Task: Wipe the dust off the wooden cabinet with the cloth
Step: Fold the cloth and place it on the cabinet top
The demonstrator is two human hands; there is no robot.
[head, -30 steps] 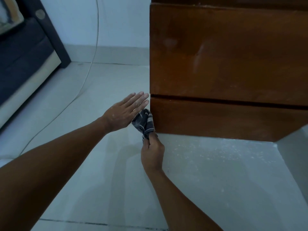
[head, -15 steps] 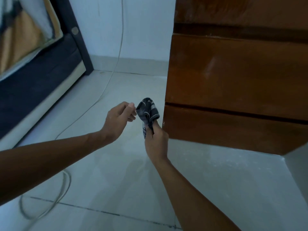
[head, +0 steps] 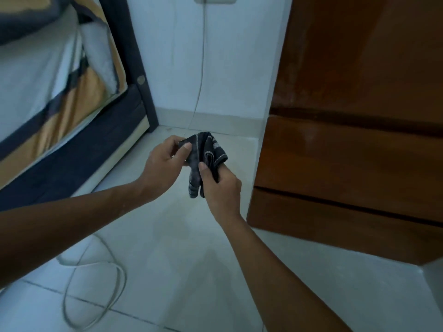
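The dark grey cloth with pale stitched edging [head: 205,159] is bunched between my two hands, held in the air above the pale tiled floor [head: 167,248], just left of the cabinet's front corner and clear of the wood. My right hand [head: 221,185] grips its lower folds, thumb clamped across them, with a tail hanging below. My left hand [head: 165,162] pinches the upper edge between thumb and fingers. I judge this to be a refolding, meant to bring a cleaner face outward for the next pass.

The brown varnished wooden cabinet [head: 347,152] stands at the right, its front divided by dark horizontal gaps. Pale smears show on the upper panel, so wiping appears unfinished there. Neither hand touches the wood.

Further out, a thin white cable [head: 201,68] drops down the white wall [head: 227,56] and coils on the floor near my left forearm. A bed with a striped blue, white and orange cover [head: 48,92] occupies the left side.
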